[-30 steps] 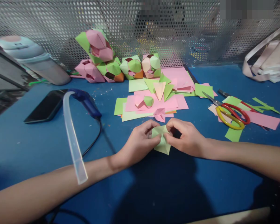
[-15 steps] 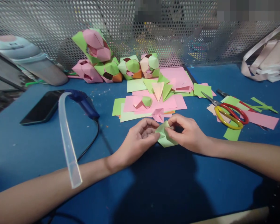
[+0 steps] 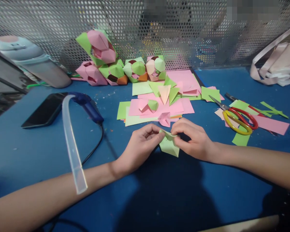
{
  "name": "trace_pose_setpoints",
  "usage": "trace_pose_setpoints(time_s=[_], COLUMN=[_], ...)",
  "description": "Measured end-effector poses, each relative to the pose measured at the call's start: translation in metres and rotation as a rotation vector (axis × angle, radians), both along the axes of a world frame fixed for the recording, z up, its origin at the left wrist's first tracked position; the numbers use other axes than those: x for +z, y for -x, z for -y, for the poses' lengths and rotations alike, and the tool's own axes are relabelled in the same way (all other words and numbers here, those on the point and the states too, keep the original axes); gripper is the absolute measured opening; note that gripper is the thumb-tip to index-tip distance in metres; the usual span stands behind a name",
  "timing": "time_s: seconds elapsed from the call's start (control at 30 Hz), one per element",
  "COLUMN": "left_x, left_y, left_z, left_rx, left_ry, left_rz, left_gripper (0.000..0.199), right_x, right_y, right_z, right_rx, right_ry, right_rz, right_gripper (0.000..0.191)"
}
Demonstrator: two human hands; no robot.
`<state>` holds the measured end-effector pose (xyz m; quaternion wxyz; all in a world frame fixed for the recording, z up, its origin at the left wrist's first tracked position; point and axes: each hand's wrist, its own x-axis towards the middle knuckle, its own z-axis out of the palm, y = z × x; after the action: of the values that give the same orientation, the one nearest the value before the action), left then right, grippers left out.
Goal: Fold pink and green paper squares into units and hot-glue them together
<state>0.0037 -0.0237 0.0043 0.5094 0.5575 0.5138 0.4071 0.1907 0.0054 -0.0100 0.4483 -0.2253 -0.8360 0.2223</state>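
A small folded light green paper (image 3: 169, 145) is held just above the blue table, near the middle of the head view. My left hand (image 3: 142, 145) pinches its upper left corner between thumb and fingers. On the opposite side, my right hand (image 3: 194, 138) grips the upper right edge, which curls slightly. Just beyond the hands lies a small folded pink piece (image 3: 164, 119). Behind it, folded green and peach pieces (image 3: 164, 94) rest on stacked pink sheets (image 3: 132, 108).
Red-and-yellow-handled scissors (image 3: 241, 120) lie among paper scraps at the right. A blue glue gun (image 3: 87, 108) with a clear stick, a phone (image 3: 45, 110) and a bottle (image 3: 38, 64) are at the left. Folded paper balls (image 3: 135, 69) line the mesh partition (image 3: 125, 29).
The light green paper has tilted, its lower corner now pointing down toward the right. My left fingers have closed in on its upper left corner, while my right hand grips along the top edge.
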Motion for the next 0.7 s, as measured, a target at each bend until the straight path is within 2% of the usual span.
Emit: trace_pose_setpoints(time_s=[0.2, 0.43, 0.7], left_x=[-0.0014, -0.0016, -0.0011], left_y=[0.0004, 0.0012, 0.0023], left_z=[-0.0010, -0.0018, -0.0012], left_rx=[-0.022, -0.065, -0.084], left_ry=[-0.005, -0.019, 0.039], left_rz=[-0.032, 0.025, 0.082], left_gripper=[0.020, 0.015, 0.018], right_x=[0.0000, -0.0035, -0.0045], right_y=[-0.0004, -0.0048, -0.0053], right_z=[0.0000, -0.0026, -0.0033], right_rx=[0.027, 0.027, 0.011], right_ry=[-0.034, -0.189, -0.209], right_rz=[0.018, 0.096, 0.125], right_gripper=[0.012, 0.019, 0.018])
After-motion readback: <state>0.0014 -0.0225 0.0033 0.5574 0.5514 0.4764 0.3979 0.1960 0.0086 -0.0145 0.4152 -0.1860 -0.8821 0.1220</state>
